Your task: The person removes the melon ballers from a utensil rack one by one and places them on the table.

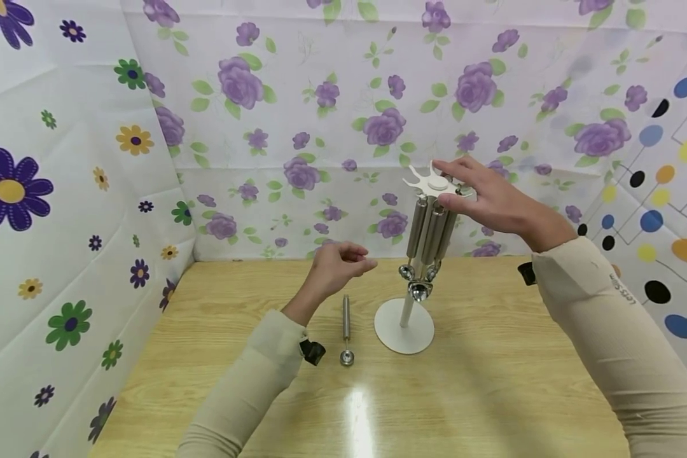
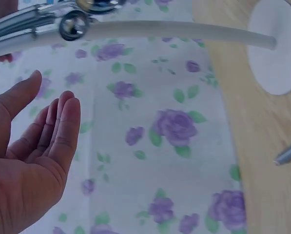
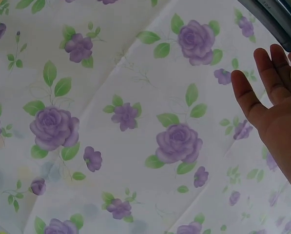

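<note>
Nearest the viewer, two arms reach forward in pale sleeves, the left sleeve (image 1: 252,381) and the right sleeve (image 1: 624,343), over a light wood-grain tabletop (image 1: 492,375). A small black device sits at each wrist.

Between the arms, closer to the left one, a single metal spoon (image 1: 346,318) lies flat on the tabletop, its round bowl toward the viewer and its long handle pointing away. Just to its right stands a white rack (image 1: 403,346) with a round base and an upright post.

The left hand (image 1: 339,268) hovers beyond the loose spoon and to the left of the rack, palm turned toward the rack. Its fingers are relaxed and slightly bent, the thumb apart from them, holding nothing.

Several shiny metal spoons (image 1: 428,235) hang around the post, bowls down, from a white top with curved hooks. The right hand (image 1: 495,198) reaches in from the right to this top, its fingers stretched out and touching it, thumb on the near side.

Behind everything hangs a white cloth (image 1: 343,216) printed with purple roses. The left cloth (image 1: 11,267) has bright daisies; the right cloth (image 1: 658,254) has coloured dots joined by lines.
</note>
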Motion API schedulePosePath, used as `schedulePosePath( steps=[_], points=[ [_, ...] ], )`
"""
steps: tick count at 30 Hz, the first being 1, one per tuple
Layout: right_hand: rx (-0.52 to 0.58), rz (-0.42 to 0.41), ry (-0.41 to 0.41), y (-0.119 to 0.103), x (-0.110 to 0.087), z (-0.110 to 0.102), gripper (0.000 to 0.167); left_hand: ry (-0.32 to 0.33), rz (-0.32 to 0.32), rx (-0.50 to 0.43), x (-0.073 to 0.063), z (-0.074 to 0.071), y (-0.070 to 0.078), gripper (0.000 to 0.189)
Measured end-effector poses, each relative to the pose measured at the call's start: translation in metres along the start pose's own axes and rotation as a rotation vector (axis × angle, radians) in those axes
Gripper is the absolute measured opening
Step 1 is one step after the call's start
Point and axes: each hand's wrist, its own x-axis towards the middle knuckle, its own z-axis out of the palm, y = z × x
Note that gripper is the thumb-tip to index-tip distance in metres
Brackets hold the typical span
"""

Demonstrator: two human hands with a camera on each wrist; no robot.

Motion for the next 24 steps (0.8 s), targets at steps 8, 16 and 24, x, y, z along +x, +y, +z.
schedulePosePath(
  steps=[8,16,24],
  points=[
    [-0.016,0.021,-0.023,-0.003,0.0,-0.003,0.067,-0.058,0.152,-0.076,-0.002,0.006,0.035,0.03],
    [-0.021,0.032,-0.023,-0.003,-0.002,0.001,0.066,-0.1,0.217,-0.165,0.002,0.022,0.051,0.034],
    [-0.009,0.006,0.005,-0.001,0.001,0.001,0.065,-0.12,0.211,-0.177,0.008,0.033,0.058,0.035]
  ],
)
